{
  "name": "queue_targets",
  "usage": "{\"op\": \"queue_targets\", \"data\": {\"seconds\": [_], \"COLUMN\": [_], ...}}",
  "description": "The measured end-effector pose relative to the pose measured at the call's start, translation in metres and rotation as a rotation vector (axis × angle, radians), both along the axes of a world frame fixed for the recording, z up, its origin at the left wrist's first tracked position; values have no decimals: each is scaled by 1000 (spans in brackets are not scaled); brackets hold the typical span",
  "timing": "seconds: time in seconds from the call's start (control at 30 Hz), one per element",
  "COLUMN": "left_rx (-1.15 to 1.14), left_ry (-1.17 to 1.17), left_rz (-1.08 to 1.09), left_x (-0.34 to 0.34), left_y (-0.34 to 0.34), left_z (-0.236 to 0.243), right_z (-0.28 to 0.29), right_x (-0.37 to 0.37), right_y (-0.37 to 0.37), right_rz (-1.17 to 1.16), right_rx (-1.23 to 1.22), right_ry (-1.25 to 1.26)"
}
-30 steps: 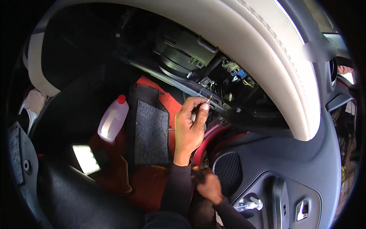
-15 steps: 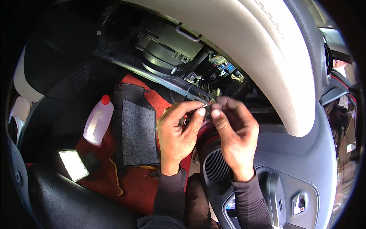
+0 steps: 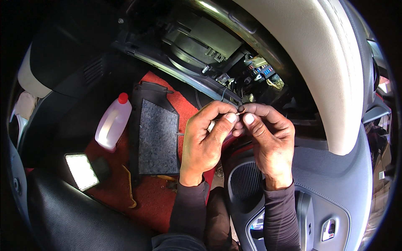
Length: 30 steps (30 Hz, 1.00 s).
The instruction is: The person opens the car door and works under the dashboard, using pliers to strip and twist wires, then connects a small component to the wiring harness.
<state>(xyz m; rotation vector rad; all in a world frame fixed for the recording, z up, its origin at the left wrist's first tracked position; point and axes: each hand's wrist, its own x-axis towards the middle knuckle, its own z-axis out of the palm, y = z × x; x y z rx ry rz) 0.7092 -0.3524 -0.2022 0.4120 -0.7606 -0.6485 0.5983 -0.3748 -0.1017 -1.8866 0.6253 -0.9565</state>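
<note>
My left hand (image 3: 204, 140) pinches between thumb and forefinger a thin wire (image 3: 240, 112) with a copper-coloured end. From the other side, my right hand (image 3: 274, 144) closes thumb and forefinger at that same end, and the fingertips nearly meet. Most of the wire is hidden by my fingers. Just beyond the hands lies the opened underside of a car dashboard, with a fuse box (image 3: 263, 71) of small coloured fuses and pale loose wires (image 3: 275, 82) beside it.
The cream dashboard edge (image 3: 322, 75) overhangs on the right, above the door panel (image 3: 335, 175). On the red carpet stand or lie a red-capped jug (image 3: 113, 123), a dark trim panel with grey felt (image 3: 157, 138), a lit lamp panel (image 3: 81, 171) and a yellow hooked tool (image 3: 129, 188).
The right hand's fingers, blurred before, have come in against the left fingertips around the wire end. The whole view has shifted slightly, so the dashboard parts appear farther right.
</note>
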Motion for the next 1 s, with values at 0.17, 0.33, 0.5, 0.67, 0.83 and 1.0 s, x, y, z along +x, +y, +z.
{"op": "queue_targets", "data": {"seconds": [0.17, 0.33, 0.5, 0.67, 0.83, 1.0], "left_rx": [-73, -122, -160, -141, -146, -134], "left_ry": [66, 136, 233, 283, 273, 260], "left_rz": [-87, -197, -292, -271, -276, -265], "left_x": [-1, 1, -1, -4, -4, -4], "left_y": [-1, -5, -13, -15, -16, -14], "left_z": [0, -6, -11, -13, -13, -11], "right_z": [0, -6, -10, -10, -8, -9], "right_x": [-2, 0, 2, 4, 6, 9], "right_y": [-5, -8, -7, -7, -5, -3], "right_rz": [41, 77, 48, 50, -2, -15], "right_rx": [12, 56, 114, 50, -26, 11], "right_ry": [-7, -59, -80, -63, -4, -73]}}
